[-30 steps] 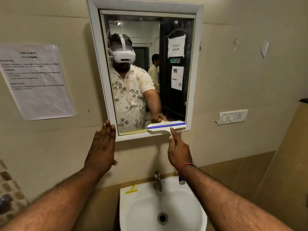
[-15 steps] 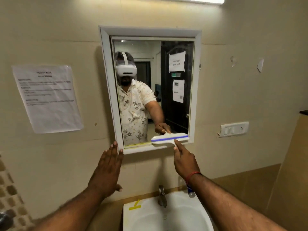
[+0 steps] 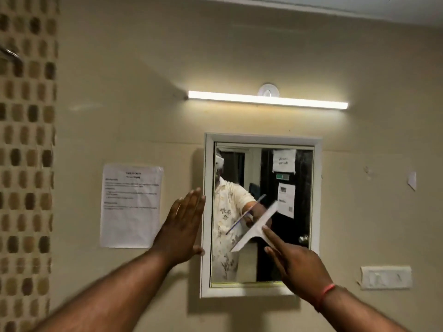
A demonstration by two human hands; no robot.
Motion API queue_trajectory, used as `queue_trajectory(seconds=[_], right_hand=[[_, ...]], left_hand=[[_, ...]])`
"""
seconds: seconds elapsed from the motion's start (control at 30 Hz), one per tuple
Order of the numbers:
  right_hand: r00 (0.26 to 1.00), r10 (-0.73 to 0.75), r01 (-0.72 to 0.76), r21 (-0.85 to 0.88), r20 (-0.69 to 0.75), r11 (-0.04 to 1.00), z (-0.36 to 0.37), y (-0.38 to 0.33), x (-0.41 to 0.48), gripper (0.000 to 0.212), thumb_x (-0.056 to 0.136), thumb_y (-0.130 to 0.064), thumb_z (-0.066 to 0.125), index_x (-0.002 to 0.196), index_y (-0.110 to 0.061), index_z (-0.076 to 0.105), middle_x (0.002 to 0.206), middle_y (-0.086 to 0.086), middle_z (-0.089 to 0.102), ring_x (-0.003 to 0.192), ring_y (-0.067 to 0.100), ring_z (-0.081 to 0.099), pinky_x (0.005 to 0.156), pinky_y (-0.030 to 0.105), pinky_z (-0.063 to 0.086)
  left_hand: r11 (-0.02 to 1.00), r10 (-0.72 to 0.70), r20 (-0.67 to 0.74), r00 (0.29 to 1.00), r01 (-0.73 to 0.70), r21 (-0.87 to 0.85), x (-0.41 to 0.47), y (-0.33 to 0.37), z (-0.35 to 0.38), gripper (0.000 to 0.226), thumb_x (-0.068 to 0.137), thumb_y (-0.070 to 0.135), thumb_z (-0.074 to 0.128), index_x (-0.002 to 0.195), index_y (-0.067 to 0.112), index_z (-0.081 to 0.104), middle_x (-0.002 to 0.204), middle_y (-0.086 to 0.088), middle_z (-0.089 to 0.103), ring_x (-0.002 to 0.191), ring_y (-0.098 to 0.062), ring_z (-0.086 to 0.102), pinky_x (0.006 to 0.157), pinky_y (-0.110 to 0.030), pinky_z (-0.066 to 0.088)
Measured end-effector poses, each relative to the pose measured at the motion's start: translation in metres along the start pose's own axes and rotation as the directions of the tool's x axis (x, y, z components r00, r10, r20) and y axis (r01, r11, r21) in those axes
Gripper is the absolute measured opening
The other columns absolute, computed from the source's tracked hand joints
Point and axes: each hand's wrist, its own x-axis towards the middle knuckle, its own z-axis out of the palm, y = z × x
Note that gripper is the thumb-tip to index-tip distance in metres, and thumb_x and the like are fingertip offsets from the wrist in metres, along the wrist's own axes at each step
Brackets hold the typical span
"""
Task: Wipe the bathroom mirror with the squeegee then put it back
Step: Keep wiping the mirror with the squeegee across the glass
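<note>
Two bare hands reach up toward a small wall mirror point(image 3: 317, 212) with a white frame, set right of centre in the frame. We see them from our own head, forearms rising from the bottom edge.

Our left hand point(image 3: 184, 226) is open and flat, fingers straight and close together, palm facing the wall. It sits at the mirror's left edge, fingertips overlapping the white frame. We cannot tell whether it presses on the wall.

Our right hand point(image 3: 297, 262), with a red thread point(image 3: 326, 292) at the wrist, holds the handle of a white squeegee point(image 3: 254, 227), with the forefinger laid straight along it. The rest of the grip is hidden behind the hand. The squeegee is in front of the middle of the glass, its blade tilted from lower left to upper right. The picture is blurred there, so we cannot tell if the blade touches the glass.

The glass reflects a person in a pale floral shirt and a dark door with papers on it.

Above the mirror glows a long tube light point(image 3: 267, 99). A printed paper notice point(image 3: 131, 206) hangs on the beige wall left of the mirror. A white switch plate point(image 3: 386, 277) sits at the lower right, and a strip of brown mosaic tiles point(image 3: 26, 164) runs down the far left edge.
</note>
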Motion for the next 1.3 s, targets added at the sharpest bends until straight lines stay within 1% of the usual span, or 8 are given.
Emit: queue_trajectory(seconds=[0.07, 0.17, 0.3, 0.4, 0.6, 0.77, 0.97, 1.3], right_hand=[[0.978, -0.208, 0.203, -0.108, -0.03, 0.973, -0.021, -0.007, 0.032, 0.065, 0.105, -0.041, 0.065, 0.165, -0.042, 0.039, 0.094, -0.011, 0.078, 0.068, 0.005, 0.068, 0.059, 0.01, 0.042], [0.918, -0.396, 0.387, -0.228, 0.005, 0.894, -0.046, -0.022, 0.077, 0.069, 0.102, -0.029, 0.065, 0.165, -0.038, 0.038, 0.096, -0.009, 0.077, 0.074, 0.01, 0.07, 0.064, 0.026, 0.061], [0.85, -0.526, 0.491, -0.376, 0.009, 0.786, -0.069, -0.043, 0.129, 0.066, 0.097, -0.021, 0.066, 0.159, -0.036, 0.051, 0.083, -0.005, 0.072, 0.066, 0.017, 0.065, 0.047, 0.029, 0.047], [0.821, -0.569, 0.519, -0.481, 0.051, 0.707, -0.075, -0.052, 0.152, 0.07, 0.088, -0.022, 0.079, 0.153, -0.036, 0.059, 0.086, -0.003, 0.074, 0.066, 0.017, 0.067, 0.043, 0.027, 0.042], [0.835, -0.525, 0.541, -0.42, 0.166, 0.729, -0.066, -0.054, 0.183, 0.063, 0.11, -0.025, 0.037, 0.169, -0.041, 0.023, 0.138, 0.007, 0.066, 0.128, 0.031, 0.064, 0.071, 0.036, 0.046], [0.814, -0.543, 0.573, -0.436, 0.206, 0.694, -0.066, -0.047, 0.196, 0.066, 0.107, -0.031, 0.038, 0.169, -0.04, 0.021, 0.144, 0.007, 0.065, 0.134, 0.032, 0.063, 0.084, 0.042, 0.059], [0.767, -0.626, 0.62, -0.416, 0.141, 0.665, -0.058, -0.038, 0.205, 0.077, 0.094, -0.045, -0.001, 0.167, -0.043, 0.022, 0.135, 0.005, 0.07, 0.123, 0.029, 0.069, 0.074, 0.037, 0.055], [0.797, -0.592, 0.59, -0.361, 0.117, 0.722, -0.05, -0.038, 0.219, 0.049, 0.114, -0.044, 0.033, 0.164, -0.045, 0.034, 0.131, 0.0, 0.071, 0.115, 0.022, 0.07, 0.075, 0.034, 0.056]], left_hand=[[0.995, 0.0, -0.005, 1.0, 0.001, 0.102, 0.038, -0.002, -0.023, 0.172, 0.066, 0.078, 0.091, 0.172, 0.007, -0.024, 0.18, -0.014, -0.037, 0.167, -0.032, -0.035, 0.14, -0.054, -0.003], [0.973, -0.059, 0.005, 0.998, 0.056, 0.222, 0.088, -0.004, -0.055, 0.175, 0.068, 0.08, 0.089, 0.166, 0.004, -0.036, 0.172, -0.016, -0.05, 0.16, -0.034, -0.046, 0.139, -0.055, -0.01], [0.94, -0.128, 0.002, 0.992, 0.12, 0.319, 0.136, -0.004, -0.082, 0.174, 0.067, 0.081, 0.088, 0.168, 0.003, -0.031, 0.175, -0.019, -0.043, 0.161, -0.037, -0.042, 0.138, -0.058, -0.01], [0.933, -0.148, 0.012, 0.989, 0.136, 0.333, 0.147, -0.002, -0.081, 0.172, 0.067, 0.077, 0.09, 0.17, 0.001, -0.024, 0.177, -0.022, -0.036, 0.165, -0.039, -0.035, 0.138, -0.059, -0.007], [0.931, -0.161, 0.017, 0.987, 0.147, 0.335, 0.139, -0.006, -0.077, 0.166, 0.072, 0.076, 0.087, 0.168, 0.003, -0.027, 0.179, -0.021, -0.032, 0.169, -0.039, -0.024, 0.138, -0.062, -0.004], [0.917, -0.185, 0.044, 0.982, 0.157, 0.368, 0.14, 0.001, -0.08, 0.162, 0.073, 0.071, 0.089, 0.17, 0.003, -0.021, 0.179, -0.023, -0.029, 0.17, -0.041, -0.02, 0.137, -0.065, -0.006], [0.904, -0.193, 0.071, 0.979, 0.15, 0.4, 0.14, 0.004, -0.08, 0.144, 0.077, 0.068, 0.089, 0.176, 0.003, 0.007, 0.185, -0.023, -0.008, 0.172, -0.041, -0.011, 0.137, -0.068, -0.003], [0.904, -0.206, 0.07, 0.976, 0.162, 0.395, 0.139, 0.006, -0.081, 0.15, 0.073, 0.068, 0.092, 0.176, 0.002, 0.006, 0.185, -0.02, 0.015, 0.171, -0.036, 0.022, 0.138, -0.067, -0.001]])
